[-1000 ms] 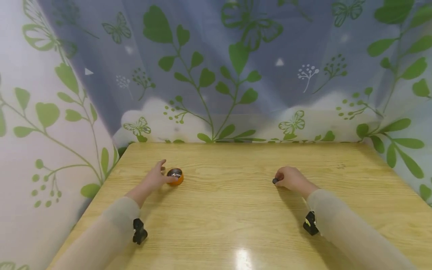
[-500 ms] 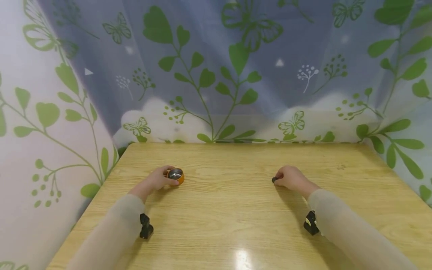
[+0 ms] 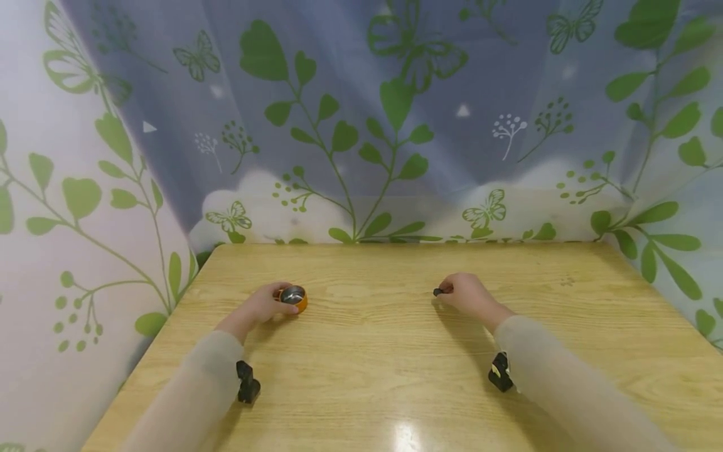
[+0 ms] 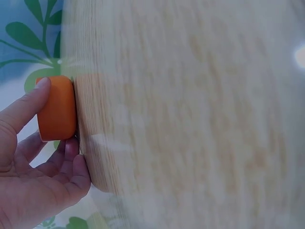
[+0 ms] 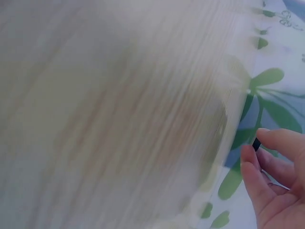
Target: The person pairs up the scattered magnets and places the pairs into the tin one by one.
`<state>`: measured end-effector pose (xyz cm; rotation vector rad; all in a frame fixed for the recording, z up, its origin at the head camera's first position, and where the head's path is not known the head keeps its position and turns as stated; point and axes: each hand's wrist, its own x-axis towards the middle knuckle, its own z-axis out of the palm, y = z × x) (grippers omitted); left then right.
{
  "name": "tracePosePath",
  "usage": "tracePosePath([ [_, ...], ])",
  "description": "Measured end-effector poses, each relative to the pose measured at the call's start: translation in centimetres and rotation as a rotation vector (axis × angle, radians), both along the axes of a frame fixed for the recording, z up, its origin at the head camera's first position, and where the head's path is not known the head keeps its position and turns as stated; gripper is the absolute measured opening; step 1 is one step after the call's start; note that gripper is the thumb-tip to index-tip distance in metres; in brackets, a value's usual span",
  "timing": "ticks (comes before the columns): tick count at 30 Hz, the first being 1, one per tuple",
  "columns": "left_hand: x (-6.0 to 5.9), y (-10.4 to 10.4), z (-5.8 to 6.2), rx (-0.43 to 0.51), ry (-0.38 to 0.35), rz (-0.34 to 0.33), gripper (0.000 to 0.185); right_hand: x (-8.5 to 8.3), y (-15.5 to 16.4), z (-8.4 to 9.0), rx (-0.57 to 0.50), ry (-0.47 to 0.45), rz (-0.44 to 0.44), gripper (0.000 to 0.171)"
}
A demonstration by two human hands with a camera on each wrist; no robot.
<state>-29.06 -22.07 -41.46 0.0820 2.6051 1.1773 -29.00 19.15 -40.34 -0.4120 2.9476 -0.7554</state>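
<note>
A small orange bowl point(image 3: 302, 303) with a shiny metal inside stands upright on the left of the wooden table. My left hand point(image 3: 264, 304) grips it from the left, thumb on the near side and fingers around the far side. In the left wrist view the thumb presses the orange wall point(image 4: 58, 109) of the bowl near its rim. My right hand point(image 3: 467, 294) pinches a small black object point(image 3: 437, 292) between thumb and fingertips, above the table. Most of that black object point(image 5: 256, 144) is hidden by the fingers in the right wrist view, and its kind cannot be made out.
The light wooden table point(image 3: 361, 364) reaches back to a patterned curtain point(image 3: 333, 113) with green leaves and butterflies, which also hangs at both sides. A black wrist camera point(image 3: 246, 382) sits on the left sleeve, another black camera point(image 3: 500, 372) on the right.
The left hand's fingers have closed around the bowl, which has stayed in place. My right hand has moved left, carrying the small black object.
</note>
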Motion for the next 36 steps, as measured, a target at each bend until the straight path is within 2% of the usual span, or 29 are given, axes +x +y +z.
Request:
tracePosePath([
  [6,0.0,0.0,-0.2,0.0,0.01,-0.013,0.066,-0.3,-2.3,0.0,-0.053,0.002,0.031,0.018],
  [15,-0.1,0.3,0.2,-0.006,0.033,-0.02,0.064,-0.7,-5.3,0.2,-0.082,0.044,0.073,0.016],
  [24,0.2,0.2,0.3,-0.005,0.029,-0.02,0.065,-1.1,-8.4,0.4,-0.127,0.008,0.056,0.017],
  [29,0.2,0.2,0.1,0.006,0.013,-0.019,0.066,-1.3,-10.4,0.4,-0.134,-0.02,0.085,0.018],
  [36,0.2,0.1,0.1,0.032,0.007,-0.023,0.067,-1.5,-13.1,0.3,-0.108,0.015,0.13,0.019],
])
